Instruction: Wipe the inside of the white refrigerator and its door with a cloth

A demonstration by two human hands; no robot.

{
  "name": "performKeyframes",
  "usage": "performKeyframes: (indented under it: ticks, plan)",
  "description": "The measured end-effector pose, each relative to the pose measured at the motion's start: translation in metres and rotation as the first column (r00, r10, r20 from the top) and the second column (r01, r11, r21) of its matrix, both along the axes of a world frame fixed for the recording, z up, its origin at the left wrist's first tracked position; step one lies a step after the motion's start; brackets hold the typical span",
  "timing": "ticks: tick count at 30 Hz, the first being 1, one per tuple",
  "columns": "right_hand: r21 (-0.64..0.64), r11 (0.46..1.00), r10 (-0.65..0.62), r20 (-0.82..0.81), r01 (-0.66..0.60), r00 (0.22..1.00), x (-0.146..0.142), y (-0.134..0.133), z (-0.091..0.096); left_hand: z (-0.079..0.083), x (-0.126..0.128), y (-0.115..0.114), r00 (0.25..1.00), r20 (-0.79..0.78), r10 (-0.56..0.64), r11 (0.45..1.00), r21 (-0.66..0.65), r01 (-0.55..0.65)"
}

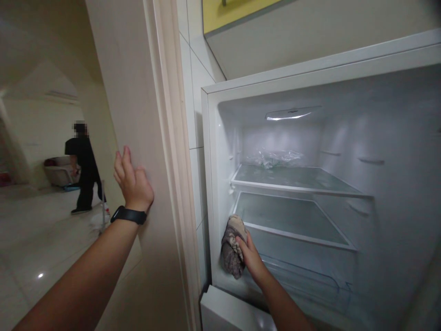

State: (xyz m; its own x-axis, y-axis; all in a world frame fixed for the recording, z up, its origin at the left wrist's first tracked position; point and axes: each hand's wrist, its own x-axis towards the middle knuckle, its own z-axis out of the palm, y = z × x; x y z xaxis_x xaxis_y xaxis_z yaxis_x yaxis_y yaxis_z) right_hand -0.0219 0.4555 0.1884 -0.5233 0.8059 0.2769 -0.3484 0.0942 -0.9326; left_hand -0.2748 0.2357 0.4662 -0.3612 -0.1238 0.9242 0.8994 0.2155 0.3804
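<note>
My right hand [251, 256] is closed round a crumpled grey and beige cloth [232, 250] and presses it against the left inner wall of an open white fridge [220, 193], below the lower glass shelf [292, 219]. My left hand [132, 181], a black band on its wrist, rests with fingers stretched out on the pale wooden door frame [138, 115] to the left of the fridge.
The upper glass shelf [292, 177] carries a crinkled clear plastic bag [275, 158] at the back. A clear drawer [310, 280] sits low in the fridge. Through the doorway, another person in black [82, 170] stands on a glossy tiled floor beside a chair.
</note>
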Motion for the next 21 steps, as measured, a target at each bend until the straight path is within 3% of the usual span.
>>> performKeyframes:
  ticks: [8,14,21]
  plan:
    - [0.029,0.999,-0.04,0.022,0.039,0.999,-0.001,-0.013,0.056,-0.001,0.0,0.0,1.0,-0.002,0.003,1.0,0.01,-0.003]
    - [0.186,0.976,-0.111,-0.015,0.112,0.994,-0.011,-0.008,0.109,0.0,0.001,0.0,1.0,0.025,-0.005,1.0,-0.001,0.005]
    - [0.385,0.903,-0.189,-0.048,0.193,0.981,-0.019,-0.005,0.174,-0.001,-0.001,0.0,0.999,0.036,-0.032,0.999,0.009,0.032]
